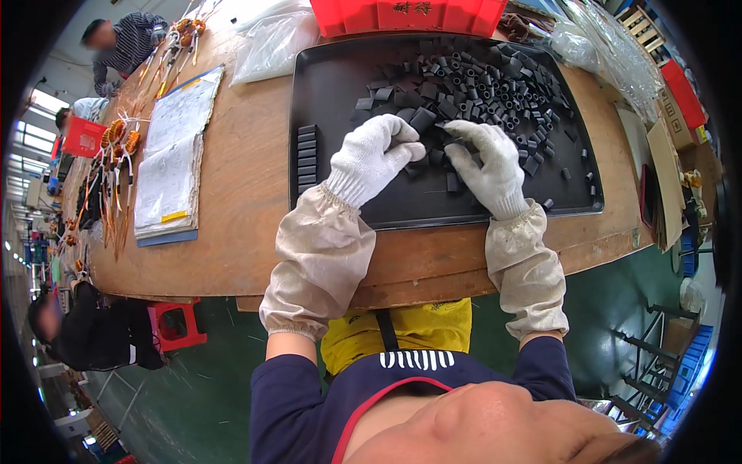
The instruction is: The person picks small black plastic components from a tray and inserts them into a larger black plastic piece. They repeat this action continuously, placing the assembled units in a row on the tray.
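Note:
A shallow black tray [332,85] lies before me on the wooden table, holding many small black pieces, hollow tubes [495,89] and blockier ones. My left hand [375,158], in a white knitted glove, is over the tray's near middle with thumb and fingers pinched together. A black block [423,120] is right by its fingertips; what sits in the pinch is hidden. Facing it, my gloved right hand [491,166] has its thumb and forefinger curved and apart, with no piece visible between them. Along the tray's left side stands a neat column of black pieces [308,155].
A red bin [410,17] stands behind the tray. Left are a clipboard with papers [174,155], clear plastic bags [274,46] and orange wound coils with wires [120,143]. Plastic wrap [610,54] and cardboard [666,174] line the right. Other people sit at far left.

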Demonstrator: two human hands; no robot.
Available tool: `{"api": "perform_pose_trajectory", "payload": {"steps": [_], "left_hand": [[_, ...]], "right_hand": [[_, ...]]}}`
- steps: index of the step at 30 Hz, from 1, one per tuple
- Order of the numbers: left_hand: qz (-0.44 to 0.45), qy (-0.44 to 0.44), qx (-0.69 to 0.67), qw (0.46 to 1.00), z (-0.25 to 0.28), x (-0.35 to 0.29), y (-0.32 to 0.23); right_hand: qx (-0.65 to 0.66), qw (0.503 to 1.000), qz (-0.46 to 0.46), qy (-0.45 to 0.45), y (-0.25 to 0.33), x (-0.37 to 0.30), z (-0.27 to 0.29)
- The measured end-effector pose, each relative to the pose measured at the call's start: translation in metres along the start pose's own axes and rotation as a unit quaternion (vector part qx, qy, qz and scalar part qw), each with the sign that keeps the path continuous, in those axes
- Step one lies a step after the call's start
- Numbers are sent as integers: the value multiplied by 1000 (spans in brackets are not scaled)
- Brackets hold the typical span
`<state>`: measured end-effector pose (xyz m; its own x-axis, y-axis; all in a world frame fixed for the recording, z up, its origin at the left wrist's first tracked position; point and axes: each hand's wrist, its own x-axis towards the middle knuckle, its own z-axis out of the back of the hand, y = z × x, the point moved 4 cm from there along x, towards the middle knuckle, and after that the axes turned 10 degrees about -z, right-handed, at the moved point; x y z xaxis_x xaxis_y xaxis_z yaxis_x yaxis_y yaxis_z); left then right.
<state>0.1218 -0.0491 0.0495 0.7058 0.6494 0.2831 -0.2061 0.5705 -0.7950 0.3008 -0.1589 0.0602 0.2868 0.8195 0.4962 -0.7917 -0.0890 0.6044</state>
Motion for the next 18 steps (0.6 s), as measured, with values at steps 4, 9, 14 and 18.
{"api": "perform_pose_trajectory", "payload": {"steps": [4, 9, 14, 18], "left_hand": [[14, 14, -51, 998, -14, -1, 4], [-23, -4, -95, 995, -28, -2, 11], [22, -27, -250, 968, -29, -4, 4], [46, 80, -294, 951, -28, -4, 3]], "right_hand": [[114, 993, -32, 32, 8, -5, -9], [35, 999, 6, 40, 5, -3, -10], [14, 999, 28, -30, 3, -4, -4], [20, 998, 48, -29, 5, -3, 0]]}}
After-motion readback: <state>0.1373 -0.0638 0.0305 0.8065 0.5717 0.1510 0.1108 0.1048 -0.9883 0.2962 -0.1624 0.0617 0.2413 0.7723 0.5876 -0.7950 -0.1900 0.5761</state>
